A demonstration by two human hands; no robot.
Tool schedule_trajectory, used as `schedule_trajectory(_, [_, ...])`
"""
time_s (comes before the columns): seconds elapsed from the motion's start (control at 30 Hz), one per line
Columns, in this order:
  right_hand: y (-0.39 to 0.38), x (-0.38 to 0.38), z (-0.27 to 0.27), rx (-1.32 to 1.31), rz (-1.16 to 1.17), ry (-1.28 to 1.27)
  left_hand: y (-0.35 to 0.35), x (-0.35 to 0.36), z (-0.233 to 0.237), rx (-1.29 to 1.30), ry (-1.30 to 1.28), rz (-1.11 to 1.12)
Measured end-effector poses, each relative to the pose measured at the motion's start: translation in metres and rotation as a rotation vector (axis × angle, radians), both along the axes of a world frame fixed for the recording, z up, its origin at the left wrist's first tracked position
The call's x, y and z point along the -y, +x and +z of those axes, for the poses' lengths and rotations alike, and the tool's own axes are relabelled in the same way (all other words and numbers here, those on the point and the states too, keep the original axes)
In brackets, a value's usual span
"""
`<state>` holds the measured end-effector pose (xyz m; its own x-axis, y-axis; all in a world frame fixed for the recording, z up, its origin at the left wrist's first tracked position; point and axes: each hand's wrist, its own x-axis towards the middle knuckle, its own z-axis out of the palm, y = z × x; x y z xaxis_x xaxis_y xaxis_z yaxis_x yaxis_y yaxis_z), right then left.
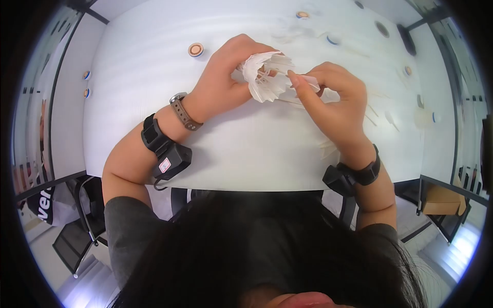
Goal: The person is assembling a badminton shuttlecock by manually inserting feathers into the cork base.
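Note:
A white feather shuttlecock is gripped in my left hand, its open feather skirt turned toward the right. My left fingers wrap round its lower part, which hides the base. Close beside the skirt, my right hand pinches a white feather between thumb and fingers. The feather's inner end reaches the skirt's rim in this view. Under my right wrist, a pale loose feather lies on the white table.
Small round cork bases with blue bands, one near my left hand and another at the far side, stand about the table. Loose feathers lie at the right. Upright panels border both sides. An open cardboard box sits low right.

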<state>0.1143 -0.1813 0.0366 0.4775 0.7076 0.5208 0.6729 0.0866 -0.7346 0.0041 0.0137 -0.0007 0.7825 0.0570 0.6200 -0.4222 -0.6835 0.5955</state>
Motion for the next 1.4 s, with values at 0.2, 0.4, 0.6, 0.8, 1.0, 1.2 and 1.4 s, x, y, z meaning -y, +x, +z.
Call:
schedule_trajectory(0.2, [-0.002,-0.003,-0.002,-0.002,-0.004,-0.001,-0.003,-0.003,0.002,-0.058,0.009,-0.026])
schedule_trajectory(0.4, [-0.001,0.001,-0.007,-0.073,0.009,-0.064,0.0,0.0,-0.002,-0.05,0.002,-0.112])
schedule_trajectory(0.6, [-0.005,-0.001,-0.007,-0.232,-0.002,-0.146,-0.001,-0.001,-0.001,-0.085,0.056,-0.129])
schedule_trajectory(0.8, [-0.008,-0.002,-0.009,-0.232,-0.016,-0.119,-0.003,0.0,-0.008,-0.173,-0.047,-0.19])
schedule_trajectory(1.0, [-0.007,-0.002,-0.01,-0.104,-0.035,-0.063,-0.004,0.002,-0.009,-0.198,-0.085,-0.208])
schedule_trajectory(1.2, [-0.008,-0.002,-0.009,-0.181,-0.022,-0.114,-0.003,0.005,-0.008,-0.172,-0.089,-0.207])
schedule_trajectory(1.4, [-0.011,-0.005,-0.01,-0.273,0.011,-0.152,-0.005,0.006,-0.006,-0.142,-0.026,-0.196])
